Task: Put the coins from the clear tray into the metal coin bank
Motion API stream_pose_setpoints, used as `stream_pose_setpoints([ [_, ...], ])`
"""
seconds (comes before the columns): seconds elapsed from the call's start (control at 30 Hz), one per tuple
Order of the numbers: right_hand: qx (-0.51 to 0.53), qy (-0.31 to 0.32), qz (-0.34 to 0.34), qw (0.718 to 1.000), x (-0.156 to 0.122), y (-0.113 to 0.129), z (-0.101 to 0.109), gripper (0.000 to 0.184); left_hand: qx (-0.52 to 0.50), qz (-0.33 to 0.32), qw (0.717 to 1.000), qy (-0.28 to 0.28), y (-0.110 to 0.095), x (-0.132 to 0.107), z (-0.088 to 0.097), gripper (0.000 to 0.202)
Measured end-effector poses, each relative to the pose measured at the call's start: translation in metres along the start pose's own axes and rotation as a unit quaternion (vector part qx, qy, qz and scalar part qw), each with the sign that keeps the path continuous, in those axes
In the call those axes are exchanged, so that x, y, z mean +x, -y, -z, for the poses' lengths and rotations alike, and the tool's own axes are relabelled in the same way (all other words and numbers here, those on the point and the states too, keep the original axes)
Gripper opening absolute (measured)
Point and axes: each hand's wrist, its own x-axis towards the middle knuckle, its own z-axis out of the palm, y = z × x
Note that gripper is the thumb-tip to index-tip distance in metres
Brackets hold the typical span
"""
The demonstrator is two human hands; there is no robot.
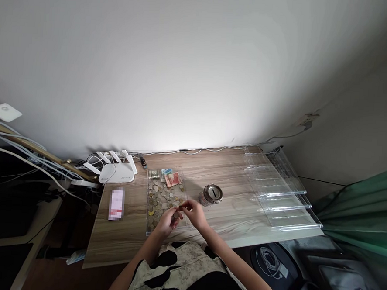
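Observation:
My left hand is half curled over the near part of a clear tray, with coins in its fingers. Beside it, my right hand pinches what looks like a coin, its fingertips close to the left hand. Many loose coins are spread over the tray. At its far end lie a red banknote, a bluish banknote and a greyish one. A round tin money box with a slot in its lid stands upright to the right of my right hand.
A white router with raised antennas and cables sits at the table's back left. In front of it lies a blurred-out pinkish item. Clear plastic panels overlap at the right end. A coiled cable rests below the front edge.

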Motion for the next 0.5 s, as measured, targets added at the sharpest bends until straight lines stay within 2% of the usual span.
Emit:
stream_pose_setpoints([
  [0.07,-0.115,-0.128,0.010,0.985,0.002,0.000,0.025,0.020,-0.008,0.005,1.000,-0.015,-0.002,0.002,0.004,0.030],
  [0.13,-0.215,-0.248,-0.012,0.945,0.006,-0.005,0.055,0.024,-0.019,0.015,0.999,-0.028,-0.005,0.003,0.008,0.025],
  [0.17,-0.254,-0.286,-0.025,0.924,0.009,-0.009,0.069,0.024,-0.026,0.017,0.999,-0.033,-0.006,0.002,0.010,0.022],
  [0.23,-0.313,-0.298,-0.036,0.901,0.015,-0.017,0.092,0.020,-0.036,0.021,0.998,-0.036,-0.007,0.001,0.013,0.020],
  [0.3,-0.350,-0.271,-0.048,0.896,0.018,-0.024,0.103,0.016,-0.037,0.024,0.998,-0.039,-0.006,0.000,0.013,0.019],
  [0.4,-0.375,-0.241,-0.074,0.892,0.019,-0.027,0.103,0.012,-0.023,0.026,0.998,-0.054,-0.004,0.001,0.010,0.013],
  [0.5,-0.380,-0.239,-0.080,0.890,0.017,-0.025,0.097,0.011,0.011,0.044,0.996,-0.078,-0.001,0.002,0.009,0.006],
])
